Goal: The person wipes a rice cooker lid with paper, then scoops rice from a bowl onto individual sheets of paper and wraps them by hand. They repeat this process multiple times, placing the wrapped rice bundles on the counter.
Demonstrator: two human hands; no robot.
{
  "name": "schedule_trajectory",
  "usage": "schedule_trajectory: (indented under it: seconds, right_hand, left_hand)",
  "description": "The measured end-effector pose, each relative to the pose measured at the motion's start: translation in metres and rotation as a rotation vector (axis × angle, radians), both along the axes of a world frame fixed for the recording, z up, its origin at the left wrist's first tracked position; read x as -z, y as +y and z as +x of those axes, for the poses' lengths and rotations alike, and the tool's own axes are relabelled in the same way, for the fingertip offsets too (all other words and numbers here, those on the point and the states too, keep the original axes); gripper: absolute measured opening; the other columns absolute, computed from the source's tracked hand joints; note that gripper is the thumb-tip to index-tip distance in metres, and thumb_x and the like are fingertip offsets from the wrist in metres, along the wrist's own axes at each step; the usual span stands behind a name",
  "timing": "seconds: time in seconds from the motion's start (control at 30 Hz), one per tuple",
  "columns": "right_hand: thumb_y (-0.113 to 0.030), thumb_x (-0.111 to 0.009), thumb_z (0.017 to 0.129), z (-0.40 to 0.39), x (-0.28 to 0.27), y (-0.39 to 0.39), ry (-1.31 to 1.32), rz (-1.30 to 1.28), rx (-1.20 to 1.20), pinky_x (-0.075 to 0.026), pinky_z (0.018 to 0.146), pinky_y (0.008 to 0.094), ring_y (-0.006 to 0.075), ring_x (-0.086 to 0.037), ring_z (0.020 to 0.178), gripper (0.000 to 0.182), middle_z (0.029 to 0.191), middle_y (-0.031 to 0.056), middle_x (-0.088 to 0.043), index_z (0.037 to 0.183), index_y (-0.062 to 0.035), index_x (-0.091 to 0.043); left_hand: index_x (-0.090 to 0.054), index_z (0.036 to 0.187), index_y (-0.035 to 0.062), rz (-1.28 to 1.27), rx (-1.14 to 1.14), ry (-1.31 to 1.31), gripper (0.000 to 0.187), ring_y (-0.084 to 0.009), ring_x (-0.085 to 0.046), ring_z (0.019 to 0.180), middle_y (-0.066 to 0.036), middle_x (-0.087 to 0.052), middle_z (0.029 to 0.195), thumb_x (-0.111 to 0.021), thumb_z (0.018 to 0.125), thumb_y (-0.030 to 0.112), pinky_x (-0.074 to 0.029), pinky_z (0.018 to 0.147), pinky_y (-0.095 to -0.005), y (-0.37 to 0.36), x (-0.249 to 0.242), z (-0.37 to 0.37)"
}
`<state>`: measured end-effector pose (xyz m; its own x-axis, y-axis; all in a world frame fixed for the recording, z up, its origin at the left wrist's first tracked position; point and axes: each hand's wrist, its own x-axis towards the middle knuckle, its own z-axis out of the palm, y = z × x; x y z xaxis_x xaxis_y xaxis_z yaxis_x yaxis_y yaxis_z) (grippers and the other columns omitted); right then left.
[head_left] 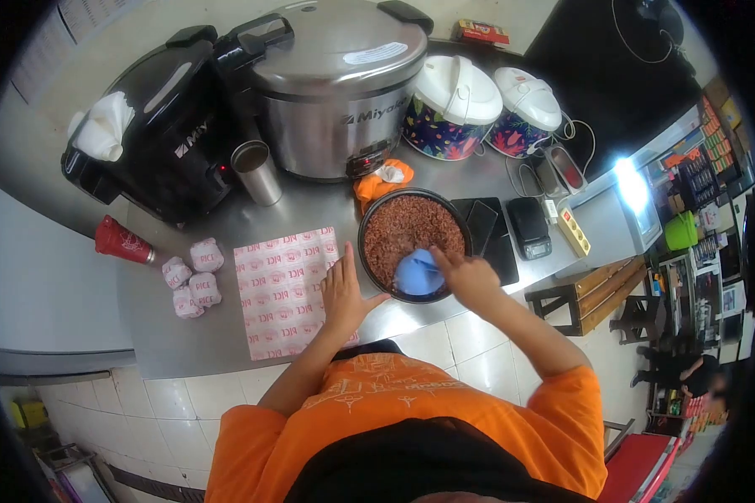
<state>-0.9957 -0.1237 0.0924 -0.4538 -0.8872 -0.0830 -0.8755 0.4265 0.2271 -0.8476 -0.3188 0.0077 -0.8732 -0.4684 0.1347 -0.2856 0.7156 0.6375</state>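
Steel worktop (226, 335): left hand (342, 289) spread flat on wrapper sheet (281, 289); right hand (470, 277) gripping blue scoop (417, 274) in rice pot (411, 239); 4 wrapped parcels (191, 277) beyond left hand; tiled floor below.

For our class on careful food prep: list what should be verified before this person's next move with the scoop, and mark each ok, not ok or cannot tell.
1. Right hand grips blue scoop: ok.
2. Scoop inside bowl of red rice: ok.
3. Left hand steadies bowl rim: ok.
4. Printed wrapper sheet lies flat beside bowl: ok.
5. Scoop filled: cannot tell.
6. Wrapped packets clear of sheet: ok.
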Motion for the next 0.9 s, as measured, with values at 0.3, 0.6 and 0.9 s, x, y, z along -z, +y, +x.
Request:
schedule_trajectory:
  seconds: [0.3,0.6,0.9]
  right_hand:
    - [-0.016,-0.055,0.08,-0.049,-0.014,-0.026,0.059,-0.158,0.028,-0.048,0.056,0.0359,0.0235,-0.063,0.058,0.022,0.068,0.0071,-0.063,0.1,-0.0079,-0.051]
    - [-0.016,-0.053,0.082,-0.027,0.026,-0.036,-0.02,0.009,-0.075,-0.052,0.057,0.0338,0.0251,-0.066,0.063,0.036,0.078,0.0116,-0.065,0.113,-0.0007,-0.048]
    - [-0.017,-0.055,0.081,-0.008,0.035,-0.026,-0.173,0.066,-0.028,-0.053,0.052,0.0367,0.027,-0.066,0.058,0.03,0.067,0.0146,-0.064,0.104,0.0009,-0.051]
  left_hand:
    - [-0.015,0.143,0.0005,0.004,-0.039,-0.038,0.122,-0.0327,-0.047,0.109,-0.017,-0.047,0.123,-0.085,0.051,0.04,-0.036,0.091,-0.0439,0.002,-0.003,-0.001]
    - [-0.016,0.142,0.0003,-0.02,-0.033,-0.047,0.127,-0.0322,-0.047,0.111,-0.019,-0.048,0.121,-0.085,0.046,0.047,-0.038,0.089,-0.045,-0.006,-0.003,-0.007]
    - [-0.013,0.143,0.0015,-0.019,-0.085,-0.072,0.138,-0.0315,-0.048,0.111,-0.015,-0.048,0.125,-0.083,0.038,0.056,-0.036,0.092,-0.047,-0.01,0.006,-0.012]
